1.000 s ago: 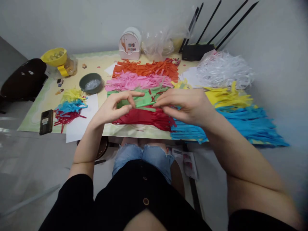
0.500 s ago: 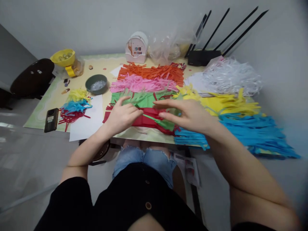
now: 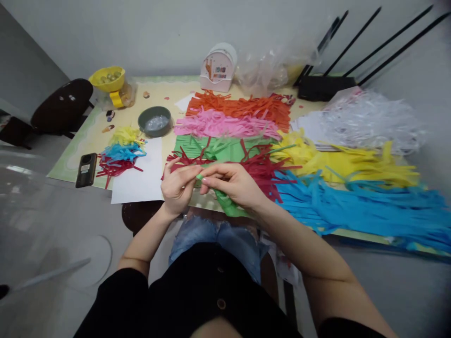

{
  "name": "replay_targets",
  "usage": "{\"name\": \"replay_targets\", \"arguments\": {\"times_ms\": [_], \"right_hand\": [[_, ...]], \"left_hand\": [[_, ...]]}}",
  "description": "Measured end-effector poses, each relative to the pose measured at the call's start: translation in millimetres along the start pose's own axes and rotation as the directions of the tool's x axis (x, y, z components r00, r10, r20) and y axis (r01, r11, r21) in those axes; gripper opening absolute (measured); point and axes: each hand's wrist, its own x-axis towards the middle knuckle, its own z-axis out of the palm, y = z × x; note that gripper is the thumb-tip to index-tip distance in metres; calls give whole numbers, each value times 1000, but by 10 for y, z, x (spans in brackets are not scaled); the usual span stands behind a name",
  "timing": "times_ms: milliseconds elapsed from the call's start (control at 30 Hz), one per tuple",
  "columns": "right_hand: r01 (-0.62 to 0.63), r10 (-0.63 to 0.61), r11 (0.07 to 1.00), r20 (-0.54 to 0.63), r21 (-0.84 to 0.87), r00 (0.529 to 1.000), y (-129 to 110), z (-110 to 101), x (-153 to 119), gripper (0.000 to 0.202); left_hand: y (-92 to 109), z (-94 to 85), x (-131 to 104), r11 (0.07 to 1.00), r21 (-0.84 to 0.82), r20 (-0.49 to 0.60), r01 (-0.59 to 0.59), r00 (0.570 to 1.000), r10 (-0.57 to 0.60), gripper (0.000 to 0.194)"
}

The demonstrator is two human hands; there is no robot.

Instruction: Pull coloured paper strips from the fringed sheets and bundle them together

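A strip of green paper (image 3: 229, 205) hangs below my right hand (image 3: 230, 184), whose thumb and fingers pinch its upper end. My left hand (image 3: 179, 184) meets it fingertip to fingertip, pinching the same green end. Both hands are over the table's front edge, in front of the fringed red paper (image 3: 262, 168). Behind the red lie fringed green paper (image 3: 229, 148), pink paper (image 3: 221, 124) and orange paper (image 3: 246, 107) in rows. Yellow fringe (image 3: 317, 157) and blue fringe (image 3: 345, 202) spread to the right.
On the table's left are a phone (image 3: 86, 170), a white sheet (image 3: 139, 183) with a small coloured fringe bundle (image 3: 123, 152), a dark bowl (image 3: 154, 122) and a yellow bowl (image 3: 107, 80). A black router (image 3: 326, 88) and shredded clear plastic (image 3: 377, 119) are at the right back.
My hands, apart before, have come together and closed on the green paper, which now hangs down at the front edge. The view has shifted, so the table things appear farther right.
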Motion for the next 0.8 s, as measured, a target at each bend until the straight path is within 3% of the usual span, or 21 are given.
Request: {"name": "replay_targets", "arguments": {"times_ms": [100,167,267,367,433,467,533,567,633,667,700,800], "right_hand": [[114,-113,991,15,-66,993,-38,127,197,24],[180,-182,971,2,-157,983,-27,230,329,18],[274,-287,895,15,-351,958,46,411,524,10],[461,-408,729,220,-507,886,133,508,827,12],[567,-444,594,355,-570,823,172,445,1193,17],[579,-440,534,382,-616,813,188,372,1436,19],[423,-413,440,240,-792,878,234,179,2010,27],[281,-353,383,142,-880,925,274,81,2314,32],[72,-134,165,50,-984,990,401,-63,2872,40],[43,-21,57,42,-997,999,485,-100,3101,43],[34,38,5,34,-999,999,578,-112,3287,43],[49,114,-65,41,-997,993,854,-66,3610,44]], "left_hand": [[119,-73,30,969,-143,-78,203,973,-215,25],[152,-145,56,909,-239,-83,342,925,-370,24],[91,-250,89,841,-290,-158,457,844,-513,27],[-54,-412,148,826,-281,-344,489,752,-562,27],[-140,-605,205,858,-306,-534,413,671,-514,23],[-170,-725,234,866,-355,-600,351,625,-499,20],[-200,-967,282,820,-515,-609,247,568,-554,17],[-207,-1066,300,773,-590,-565,232,566,-601,17],[-221,-1174,318,709,-648,-474,278,582,-661,24],[-237,-1178,318,709,-631,-458,313,588,-667,29],[-262,-1155,312,714,-607,-449,350,591,-671,32],[-376,-1017,259,659,-599,-365,455,577,-730,38]]}}
